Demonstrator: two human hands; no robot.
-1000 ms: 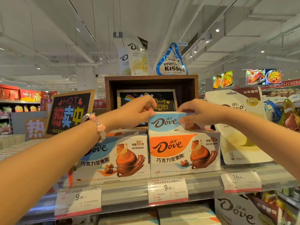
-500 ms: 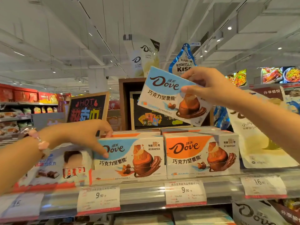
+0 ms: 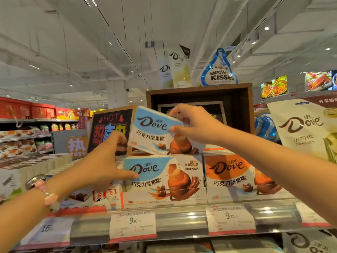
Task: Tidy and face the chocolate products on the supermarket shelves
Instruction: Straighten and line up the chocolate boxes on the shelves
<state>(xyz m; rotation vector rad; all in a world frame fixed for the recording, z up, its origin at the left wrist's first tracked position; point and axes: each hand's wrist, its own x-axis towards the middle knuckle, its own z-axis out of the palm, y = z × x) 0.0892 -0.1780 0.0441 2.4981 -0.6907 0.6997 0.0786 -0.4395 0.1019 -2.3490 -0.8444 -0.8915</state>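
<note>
Fingers [image 3: 177, 111] and thumb of right hand [image 3: 193, 123] pinching top right corner of blue pack [image 3: 153, 130], thumb on the front, fingers over the top edge; fingers of left hand [image 3: 107, 161] spread wide and straight, one tip touching the front of blue box [image 3: 164, 179] by its left edge, upper fingers close to the pack's lower left corner, cannot tell if touching.

Half a second ago held high up and over to the right, above the orange box [image 3: 235, 176]; now lower and further left, tilted, its bottom edge just above the blue box, maybe resting on it; left hand moved up from the shelf [image 3: 182, 221] side to meet it.

Means blue is going back with blue, away from orange; a good sorting step, but not finished; pack not flat yet, still crooked, name facing out; likely next to settle it straight on top or slip it in behind the box front.
</note>
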